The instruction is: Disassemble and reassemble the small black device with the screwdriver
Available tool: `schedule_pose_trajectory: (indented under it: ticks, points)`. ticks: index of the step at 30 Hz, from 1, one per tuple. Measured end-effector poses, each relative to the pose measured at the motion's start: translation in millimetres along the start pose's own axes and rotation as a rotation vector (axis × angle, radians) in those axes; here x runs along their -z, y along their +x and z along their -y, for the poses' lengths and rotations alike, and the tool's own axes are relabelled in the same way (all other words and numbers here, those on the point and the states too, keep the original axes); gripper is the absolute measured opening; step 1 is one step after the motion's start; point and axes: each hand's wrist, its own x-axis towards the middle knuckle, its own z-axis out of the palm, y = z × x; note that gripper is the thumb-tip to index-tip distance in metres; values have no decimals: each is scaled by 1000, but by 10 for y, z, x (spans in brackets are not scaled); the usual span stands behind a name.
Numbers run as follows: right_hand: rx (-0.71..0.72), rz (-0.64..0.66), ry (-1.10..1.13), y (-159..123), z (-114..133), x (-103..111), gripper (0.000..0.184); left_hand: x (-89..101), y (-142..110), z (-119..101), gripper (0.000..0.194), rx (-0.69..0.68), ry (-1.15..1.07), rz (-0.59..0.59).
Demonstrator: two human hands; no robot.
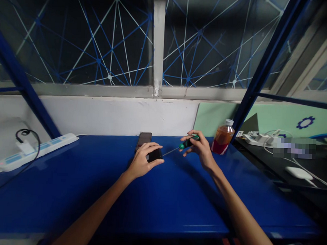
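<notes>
My left hand (pixel 144 157) rests on a small black object (pixel 155 155) lying on the blue table (pixel 160 201), fingers curled over it. Just behind it lies a dark phone (pixel 143 139). My right hand (pixel 200 147) grips a green-handled screwdriver (pixel 188 142); its thin shaft points left and down toward the black object, the tip close to my left fingers.
A bottle of orange-red liquid with a white cap (pixel 222 137) stands just right of my right hand. A white power strip (pixel 36 151) with a black cable lies at the far left. A second power strip (pixel 256 138) and a white mouse-like device (pixel 299 173) sit on the dark desk at right.
</notes>
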Motion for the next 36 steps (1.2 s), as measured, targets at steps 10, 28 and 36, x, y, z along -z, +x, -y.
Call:
schedule_pose_trajectory:
  ticks: [10,28,36]
  points:
    - [9,-84,-84,-21,70,-53,36,14,9,12,41,19,8,-9]
    - [69,-136,-199,-62,95,-61,41,-43,-20,20,27,3,40,8]
    - [59,-219,-310,-72,26,-100,38,-62,-27,47,27,2,73,31]
